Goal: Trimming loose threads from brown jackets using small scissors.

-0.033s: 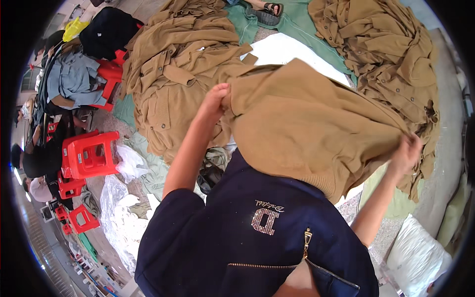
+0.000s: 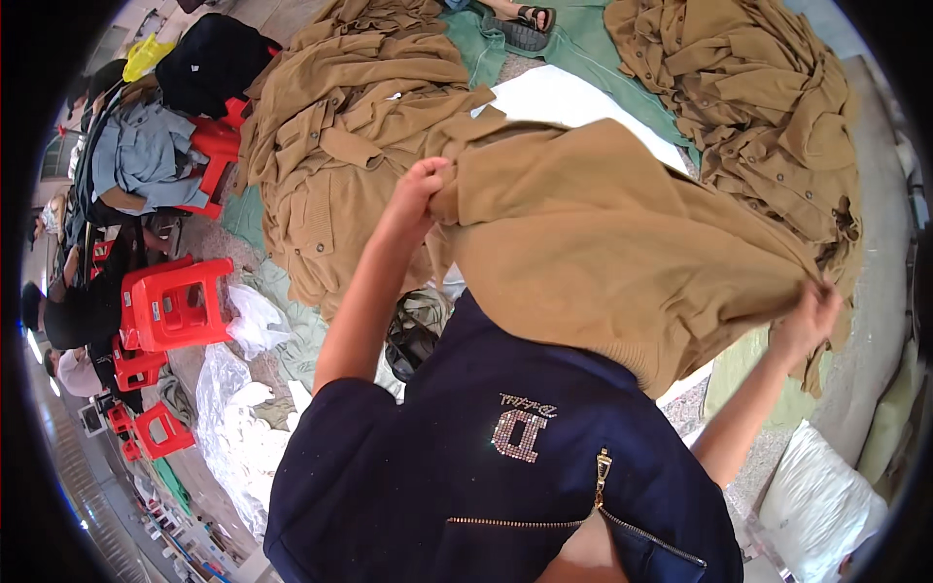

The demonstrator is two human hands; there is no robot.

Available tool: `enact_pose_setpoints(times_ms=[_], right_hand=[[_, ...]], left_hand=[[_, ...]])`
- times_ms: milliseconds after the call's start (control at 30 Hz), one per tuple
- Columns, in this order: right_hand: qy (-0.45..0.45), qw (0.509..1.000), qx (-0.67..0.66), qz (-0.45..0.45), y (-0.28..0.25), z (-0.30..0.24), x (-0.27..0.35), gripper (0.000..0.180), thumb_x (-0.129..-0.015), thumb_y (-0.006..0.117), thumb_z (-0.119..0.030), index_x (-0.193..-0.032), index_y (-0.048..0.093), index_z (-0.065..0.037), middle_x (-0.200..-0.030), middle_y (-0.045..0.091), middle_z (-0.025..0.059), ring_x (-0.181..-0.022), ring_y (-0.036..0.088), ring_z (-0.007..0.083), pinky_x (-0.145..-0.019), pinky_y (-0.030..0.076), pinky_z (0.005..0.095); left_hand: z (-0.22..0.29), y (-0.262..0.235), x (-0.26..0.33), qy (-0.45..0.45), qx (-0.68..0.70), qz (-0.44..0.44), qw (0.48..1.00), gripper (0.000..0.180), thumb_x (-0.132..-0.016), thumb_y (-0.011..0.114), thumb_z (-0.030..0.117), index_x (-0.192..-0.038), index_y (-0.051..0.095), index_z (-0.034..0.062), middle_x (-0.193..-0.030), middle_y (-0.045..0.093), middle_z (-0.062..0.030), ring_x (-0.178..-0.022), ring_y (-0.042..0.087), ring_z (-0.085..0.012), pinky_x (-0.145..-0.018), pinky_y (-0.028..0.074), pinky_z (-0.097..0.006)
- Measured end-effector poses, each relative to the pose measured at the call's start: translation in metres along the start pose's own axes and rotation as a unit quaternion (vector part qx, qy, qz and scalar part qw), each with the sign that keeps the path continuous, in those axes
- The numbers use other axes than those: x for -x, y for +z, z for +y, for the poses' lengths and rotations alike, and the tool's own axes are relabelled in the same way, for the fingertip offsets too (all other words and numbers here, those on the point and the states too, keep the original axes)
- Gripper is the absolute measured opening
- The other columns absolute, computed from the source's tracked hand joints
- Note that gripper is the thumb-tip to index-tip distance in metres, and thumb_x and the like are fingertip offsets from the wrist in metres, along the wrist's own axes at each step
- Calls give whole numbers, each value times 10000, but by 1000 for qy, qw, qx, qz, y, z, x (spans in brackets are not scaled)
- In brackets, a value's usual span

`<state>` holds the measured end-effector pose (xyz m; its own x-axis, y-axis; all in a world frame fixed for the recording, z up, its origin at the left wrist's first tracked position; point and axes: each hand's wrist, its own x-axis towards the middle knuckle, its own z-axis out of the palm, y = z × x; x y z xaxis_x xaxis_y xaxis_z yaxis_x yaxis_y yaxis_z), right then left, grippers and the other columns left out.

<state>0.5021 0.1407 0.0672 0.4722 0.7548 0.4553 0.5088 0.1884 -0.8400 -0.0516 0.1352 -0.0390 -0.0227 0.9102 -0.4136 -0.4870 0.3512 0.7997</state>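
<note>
A brown knit sweater (image 2: 593, 243) is stretched out in front of me, its ribbed hem lying over my lap. My left hand (image 2: 424, 190) is closed on its left edge, next to a pile of brown buttoned knitwear (image 2: 321, 185). At the opposite edge, my right hand (image 2: 809, 316) pinches the fabric, with the fingertips partly hidden in its folds. Between the two hands the cloth hangs in a broad sheet with soft creases. Any buttons or sleeves on this piece are not clearly visible.
Another heap of brown knitwear (image 2: 768, 107) lies at the far right. Beneath are a white sheet (image 2: 559, 97) and green cloth (image 2: 583, 44). Red stools (image 2: 180, 301), clear plastic bags (image 2: 228, 418) and other people are on the left. A white sack (image 2: 821, 500) sits at lower right.
My right hand has shifted slightly right, and my left hand a little left. The sweater is drawn somewhat wider, and its far edge has changed shape.
</note>
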Motion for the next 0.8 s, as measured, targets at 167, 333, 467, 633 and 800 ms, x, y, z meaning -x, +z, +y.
enact_pose_setpoints(times_ms=[167, 333, 467, 633, 800], right_hand=[[16, 984, -77, 158, -116, 9, -17, 190, -892, 597, -6, -1082, 609, 3, -995, 625, 62, -917, 587, 149, -850, 473, 274], [88, 969, -74, 217, -166, 34, 16, 166, -905, 569, -23, -1060, 596, 30, -1010, 617, 105, -914, 609, 178, -828, 514, 334], [96, 972, 10, 212, -147, 25, 48, 157, -916, 556, -31, -1059, 581, 28, -1017, 600, 86, -942, 570, 171, -865, 451, 301], [93, 972, -72, 204, -152, 55, 47, 148, -928, 544, -46, -1055, 587, 17, -1017, 613, 82, -943, 577, 168, -880, 455, 315], [8, 961, 44, 273, -161, 9, 15, 243, -954, 545, -82, -1153, 613, 40, -1075, 646, 113, -953, 609, 188, -855, 493, 319]], left_hand=[[71, 91, 121, -41, -94, -75, 992, 499, -758, 583, -87, -1209, 478, 97, -767, 545, 16, -557, 547, -68, -434, 402, -213], [39, 110, 132, -82, -302, -165, 935, 255, -864, 690, 137, -1054, 542, 54, -710, 540, 17, -610, 515, -68, -530, 431, -250], [-7, 81, 71, 248, -500, 4, 829, 257, -847, 726, 186, -984, 555, 53, -845, 516, 0, -784, 488, -86, -697, 436, -234], [-23, 55, 16, 263, -407, 22, 874, 332, -827, 716, 159, -1084, 555, 24, -1022, 513, -72, -904, 499, -172, -807, 463, -287], [20, 51, 9, 116, -378, -2, 918, 228, -857, 659, 148, -1036, 672, 7, -915, 645, -115, -849, 597, -207, -764, 472, -289]])
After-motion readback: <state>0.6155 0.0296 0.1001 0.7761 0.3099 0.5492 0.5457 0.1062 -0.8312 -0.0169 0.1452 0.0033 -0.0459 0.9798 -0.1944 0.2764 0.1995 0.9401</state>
